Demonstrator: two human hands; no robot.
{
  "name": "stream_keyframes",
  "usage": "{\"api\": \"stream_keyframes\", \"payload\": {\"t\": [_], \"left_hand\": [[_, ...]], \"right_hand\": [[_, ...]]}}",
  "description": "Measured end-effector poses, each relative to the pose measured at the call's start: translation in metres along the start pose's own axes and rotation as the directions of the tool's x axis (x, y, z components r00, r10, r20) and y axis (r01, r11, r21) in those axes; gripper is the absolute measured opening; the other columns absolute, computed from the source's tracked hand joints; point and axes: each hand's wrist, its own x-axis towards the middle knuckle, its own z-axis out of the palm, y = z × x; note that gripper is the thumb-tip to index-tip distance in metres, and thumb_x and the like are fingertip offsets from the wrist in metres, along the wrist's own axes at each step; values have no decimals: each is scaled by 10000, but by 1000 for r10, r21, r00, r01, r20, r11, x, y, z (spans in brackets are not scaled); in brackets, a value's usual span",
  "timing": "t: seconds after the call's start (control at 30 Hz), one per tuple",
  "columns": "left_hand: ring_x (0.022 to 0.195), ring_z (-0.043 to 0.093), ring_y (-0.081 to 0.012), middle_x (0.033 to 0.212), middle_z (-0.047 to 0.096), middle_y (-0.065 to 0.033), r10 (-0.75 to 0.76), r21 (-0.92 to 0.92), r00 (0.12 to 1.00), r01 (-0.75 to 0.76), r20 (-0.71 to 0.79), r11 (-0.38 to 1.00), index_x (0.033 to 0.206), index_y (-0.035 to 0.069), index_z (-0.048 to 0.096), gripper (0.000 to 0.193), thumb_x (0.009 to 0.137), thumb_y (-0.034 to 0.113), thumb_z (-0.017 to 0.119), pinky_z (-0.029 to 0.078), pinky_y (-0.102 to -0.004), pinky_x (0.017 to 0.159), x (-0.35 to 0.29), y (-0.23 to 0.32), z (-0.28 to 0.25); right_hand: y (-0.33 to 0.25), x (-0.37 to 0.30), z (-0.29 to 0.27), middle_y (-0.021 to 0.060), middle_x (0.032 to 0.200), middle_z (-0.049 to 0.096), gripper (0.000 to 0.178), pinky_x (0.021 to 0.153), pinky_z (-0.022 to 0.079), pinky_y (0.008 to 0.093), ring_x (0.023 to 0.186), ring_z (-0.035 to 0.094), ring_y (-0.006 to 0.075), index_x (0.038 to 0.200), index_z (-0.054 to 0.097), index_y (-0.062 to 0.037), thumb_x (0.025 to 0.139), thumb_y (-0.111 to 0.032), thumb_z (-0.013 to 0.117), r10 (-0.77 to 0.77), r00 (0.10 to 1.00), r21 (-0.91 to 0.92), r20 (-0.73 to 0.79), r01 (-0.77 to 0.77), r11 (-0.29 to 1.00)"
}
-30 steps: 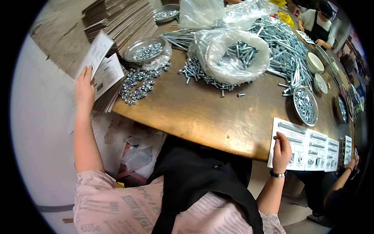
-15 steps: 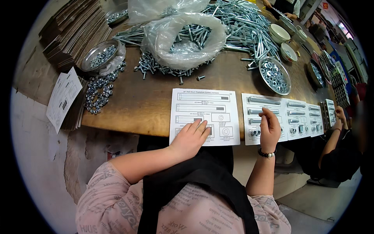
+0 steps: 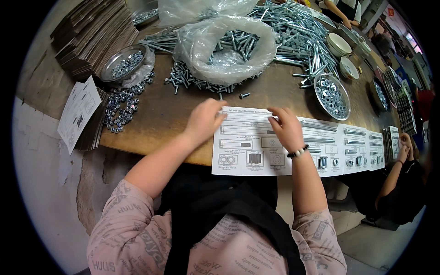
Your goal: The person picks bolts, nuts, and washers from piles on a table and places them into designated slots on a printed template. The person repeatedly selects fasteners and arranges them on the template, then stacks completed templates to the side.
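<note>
A white card (image 3: pixel 250 155) printed with outlines of bolts, nuts and washers lies at the table's front edge before me. My left hand (image 3: pixel 202 120) is at the card's upper left corner, its thumb and fingers apart beside the edge. Over the card's upper right part is my right hand (image 3: pixel 288 130), with a bead bracelet at the wrist. Its fingers are bent, with a gap between thumb and forefinger. Nothing shows in either hand. Right next to this card lies another card (image 3: pixel 331 169) bearing long bolts and smaller hardware.
Loose bolts (image 3: pixel 302 39) are heaped at the back, with a plastic bag of bolts (image 3: pixel 197 64) before them. A metal bowl of washers (image 3: pixel 332 97) stands right; loose nuts (image 3: pixel 120 107) lie left. Cardboard sheets (image 3: pixel 94 39) are stacked far left. Another person's hand (image 3: pixel 403 146) is at right.
My left hand has lifted off the card's lower part and moved up to its upper left corner. My right hand has moved left, from the neighbouring card to the printed card. The view has shifted slightly.
</note>
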Motion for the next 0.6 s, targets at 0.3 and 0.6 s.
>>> {"api": "stream_keyframes", "payload": {"t": [0.3,0.6], "left_hand": [[835,593,-339,947,578,-168,-277,363,959,238,58,901,1110,94,506,416,760,278,633,493,-419,693,50,-21,17],[851,559,-317,909,569,-147,-115,51,992,112,55,992,952,44,603,205,751,86,597,461,-373,756,36,-51,5]], "right_hand": [[-25,90,78,142,911,586,212,701,489,399,826,590,320,943,590,-96,798,-251,585,137,963,-388,231,-38,921],[-29,93,81,169,897,576,154,692,496,415,802,596,329,876,603,-66,807,-188,540,-39,970,-229,239,95,969]]}}
